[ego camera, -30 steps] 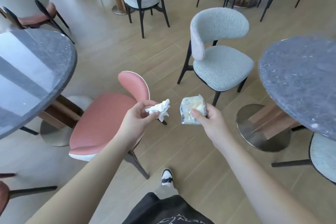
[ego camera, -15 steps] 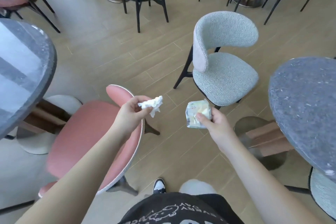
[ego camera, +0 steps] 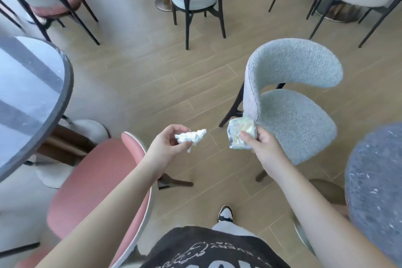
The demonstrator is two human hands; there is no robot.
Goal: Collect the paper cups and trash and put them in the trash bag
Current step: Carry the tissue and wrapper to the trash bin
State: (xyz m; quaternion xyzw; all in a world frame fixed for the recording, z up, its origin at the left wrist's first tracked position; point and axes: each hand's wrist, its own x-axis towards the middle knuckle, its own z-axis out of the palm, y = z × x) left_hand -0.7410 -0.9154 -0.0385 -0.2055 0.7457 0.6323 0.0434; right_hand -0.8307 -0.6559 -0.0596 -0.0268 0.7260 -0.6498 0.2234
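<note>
Head view: left hand (ego camera: 166, 148) pinches a crumpled tissue (ego camera: 191, 137) above the pink chair (ego camera: 95, 183); right hand (ego camera: 264, 148) grips a wrapper (ego camera: 240, 136) near the grey chair (ego camera: 291, 113).

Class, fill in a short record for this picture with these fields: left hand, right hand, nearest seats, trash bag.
left hand: left hand pinches a crumpled white tissue
right hand: right hand grips a plastic wrapper
nearest seats: pink chair under the left arm; grey chair beyond the right hand
trash bag: not in view
</note>
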